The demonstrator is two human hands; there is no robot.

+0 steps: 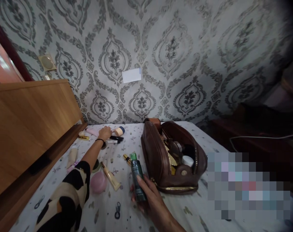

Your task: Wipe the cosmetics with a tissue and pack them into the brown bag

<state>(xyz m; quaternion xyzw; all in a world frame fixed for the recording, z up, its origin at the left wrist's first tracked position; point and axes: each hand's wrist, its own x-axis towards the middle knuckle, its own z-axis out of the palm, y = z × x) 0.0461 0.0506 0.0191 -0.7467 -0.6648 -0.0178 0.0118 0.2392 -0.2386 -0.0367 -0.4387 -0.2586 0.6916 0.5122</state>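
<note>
My right hand [150,193] is wrapped around a dark green bottle [137,180] with a bright green cap, tilted above the bed sheet. Beside it on the right stands a brown toiletry bag [152,154], unzipped, with a white-lidded jar [187,160] and other cosmetics inside. Stretched out to the far left, my left hand [105,132] has its fingers curled down among cosmetics; what they hold, if anything, is hidden. A pink tube [92,131] lies to its left, a beige bottle with a dark cap [119,130] to its right, and black pen-like items [116,138] just below.
Nearer me lie a gold-beige tube [110,176], a round pink item [98,182], a gold-and-black tube [127,159] and a cream tube [72,155]. A wooden panel [35,119] borders the left side; a patterned wall [141,103] rises behind. The lower right is pixelated.
</note>
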